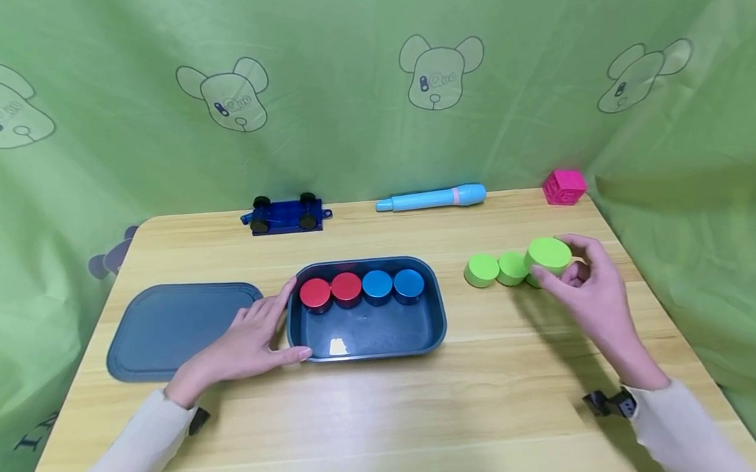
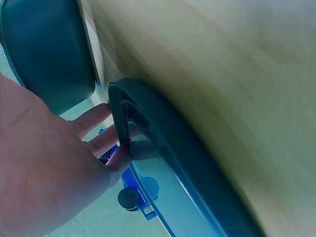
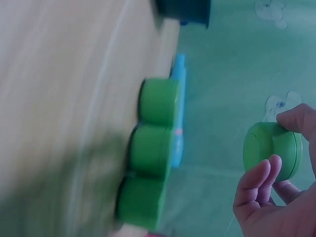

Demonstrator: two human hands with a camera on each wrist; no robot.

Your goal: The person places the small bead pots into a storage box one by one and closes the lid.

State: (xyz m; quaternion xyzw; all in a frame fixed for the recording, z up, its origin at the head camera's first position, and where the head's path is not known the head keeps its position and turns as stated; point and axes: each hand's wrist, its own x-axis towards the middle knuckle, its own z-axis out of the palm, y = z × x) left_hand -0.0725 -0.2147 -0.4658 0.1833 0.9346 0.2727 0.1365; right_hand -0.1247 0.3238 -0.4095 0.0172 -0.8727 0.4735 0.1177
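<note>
My right hand [image 1: 591, 292] pinches a green cylinder [image 1: 549, 253] between thumb and fingers, raised above the table. Below and left of it, more green cylinders [image 1: 481, 270] stand in a touching row; the right wrist view shows three [image 3: 150, 150], apart from the held one. My left hand [image 1: 249, 341] rests spread against the left end of a dark blue-grey box [image 1: 374, 334], with the thumb at its near left corner. Along the far wall inside the box stand two red cylinders [image 1: 315, 293] and two blue cylinders [image 1: 377, 285], side by side.
A flat dark lid [image 1: 177, 330] lies left of the box, partly behind the left hand. Along the table's back edge are a blue wheeled toy chassis [image 1: 285, 215], a light blue pen-shaped toy [image 1: 432, 198] and a pink cube [image 1: 564, 187]. Green curtain [image 1: 332, 123] surrounds the table.
</note>
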